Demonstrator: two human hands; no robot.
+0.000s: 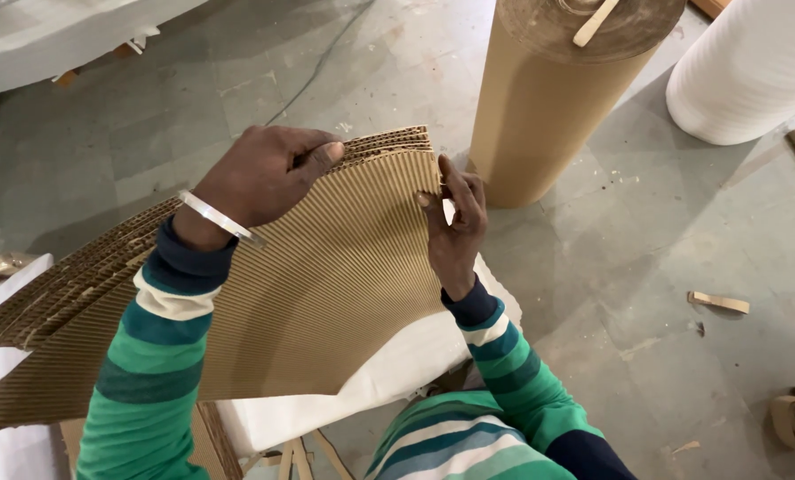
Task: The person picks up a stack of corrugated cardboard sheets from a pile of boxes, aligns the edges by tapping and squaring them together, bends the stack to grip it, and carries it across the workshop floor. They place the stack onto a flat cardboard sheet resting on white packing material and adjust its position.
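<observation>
I had both hands on a stack of corrugated cardboard sheets, held up off the white foam sheet that lay under them. My left hand was closed over the top edge of the stack, thumb pressed flat along the fluted face and the other fingers curled behind, so it carried most of the weight. A metal bangle sat at that wrist. My right hand was at the far corner, just right of the left one, half open with fingertips pinching the sheet edges. I could not tell how many sheets that pinch took in.

The stack fanned out below the left wrist, with the layers splayed toward the lower left, so the edges were not yet flush. To do this well, I judged the left grip should stay firm and the right fingertips should tap or slide the corner until the layers lined up. Squeezing the flutes hard would risk crushing them.

Beyond the right hand, close by, stood a tall brown paper roll with a wooden stick on top. A white foam roll stood further right. A small wood scrap lay on the grey floor, well right of the hand.
</observation>
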